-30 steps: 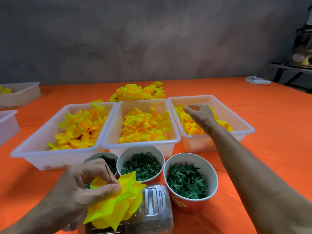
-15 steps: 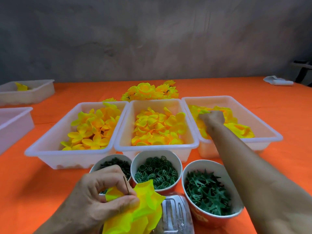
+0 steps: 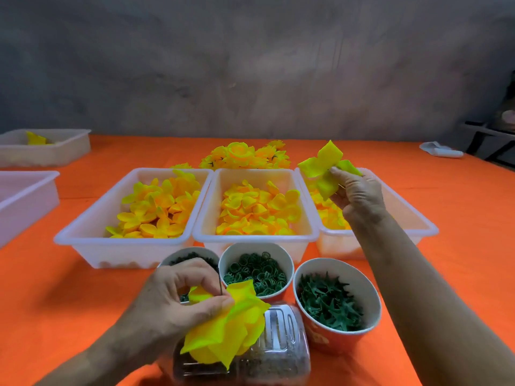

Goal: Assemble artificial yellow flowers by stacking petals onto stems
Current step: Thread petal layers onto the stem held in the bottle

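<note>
My left hand (image 3: 178,299) pinches a thin dark stem (image 3: 220,285) with a stack of yellow petals (image 3: 231,327) threaded on it, low in the middle of the view. Above the right white tray (image 3: 412,221), my right hand (image 3: 359,193) holds up a single yellow petal piece (image 3: 323,168) between its fingertips. Three white trays stand side by side with yellow petals: the left tray (image 3: 92,238), the middle tray (image 3: 256,238) and the right one. Finished yellow flowers (image 3: 245,157) lie piled behind them.
Three cups stand in front of the trays: dark bits (image 3: 192,257), green rings (image 3: 256,270), green star-shaped calyxes (image 3: 331,302). A clear plastic box (image 3: 278,346) lies under my left hand. More white trays (image 3: 44,146) stand at the far left on the orange table (image 3: 459,274).
My right hand has risen out of the right tray with a yellow petal piece pinched in it. My left hand keeps its hold on the stem and petals.
</note>
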Available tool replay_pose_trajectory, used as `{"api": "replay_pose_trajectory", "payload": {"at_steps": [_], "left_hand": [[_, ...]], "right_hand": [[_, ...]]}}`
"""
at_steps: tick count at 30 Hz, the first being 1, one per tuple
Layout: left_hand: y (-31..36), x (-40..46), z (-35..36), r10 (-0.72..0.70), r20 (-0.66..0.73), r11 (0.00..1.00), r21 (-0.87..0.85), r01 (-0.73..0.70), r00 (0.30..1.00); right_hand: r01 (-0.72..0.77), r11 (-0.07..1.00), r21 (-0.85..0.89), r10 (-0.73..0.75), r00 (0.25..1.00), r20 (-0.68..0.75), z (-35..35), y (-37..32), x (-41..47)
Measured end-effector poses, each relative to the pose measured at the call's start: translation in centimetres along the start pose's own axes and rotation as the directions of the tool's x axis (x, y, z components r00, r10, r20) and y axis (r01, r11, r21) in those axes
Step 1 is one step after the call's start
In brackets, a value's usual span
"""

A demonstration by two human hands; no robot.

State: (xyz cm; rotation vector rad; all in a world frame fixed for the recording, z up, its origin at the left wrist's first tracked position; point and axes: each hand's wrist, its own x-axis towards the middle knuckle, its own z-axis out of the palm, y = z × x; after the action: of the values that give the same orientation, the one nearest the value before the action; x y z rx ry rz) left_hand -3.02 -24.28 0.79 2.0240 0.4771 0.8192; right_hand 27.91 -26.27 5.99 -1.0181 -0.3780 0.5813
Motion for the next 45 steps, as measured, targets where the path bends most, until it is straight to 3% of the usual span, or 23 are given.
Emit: {"api": "replay_pose_trajectory", "payload": {"at_steps": [7, 15, 22, 27, 30, 36, 45], "left_hand": [[1.6, -0.7, 0.0, -0.084, -0.005, 0.996, 0.008, 0.084, 0.996], [1.9, -1.1, -1.6, -0.207, 0.065, 0.975, -0.070, 0.211, 0.976], [3.2, -1.2, -3.0, -0.179, 0.009, 0.978, -0.112, 0.179, 0.984], [4.0, -1.7, -2.0, -0.047, 0.042, 0.995, 0.086, 0.043, 0.998], [3.4, -1.9, -1.6, -0.045, 0.039, 0.974, 0.223, 0.036, 0.998], [3.1, -2.2, -1.4, -0.090, 0.056, 0.978, 0.192, 0.078, 0.994], [3.1, -3.1, -2.0, -0.158, 0.005, 0.964, 0.218, 0.153, 0.987]], "right_hand": [[-0.134, 0.982, -0.136, 0.176, 0.908, 0.380, 2.2, 0.7, -7.4], [-0.202, 0.948, -0.245, 0.296, 0.840, 0.455, 3.3, -0.1, -13.1], [-0.179, 0.936, -0.303, 0.329, 0.751, 0.572, 4.7, -1.4, -15.8], [-0.234, 0.876, -0.421, 0.456, 0.687, 0.566, 3.8, -0.1, -17.1], [-0.271, 0.839, -0.471, 0.513, 0.682, 0.521, 2.6, 0.9, -17.6], [-0.311, 0.822, -0.476, 0.543, 0.678, 0.495, 1.7, 1.1, -18.0], [-0.472, 0.810, -0.349, 0.586, 0.687, 0.431, 0.8, 0.4, -17.9]]}}
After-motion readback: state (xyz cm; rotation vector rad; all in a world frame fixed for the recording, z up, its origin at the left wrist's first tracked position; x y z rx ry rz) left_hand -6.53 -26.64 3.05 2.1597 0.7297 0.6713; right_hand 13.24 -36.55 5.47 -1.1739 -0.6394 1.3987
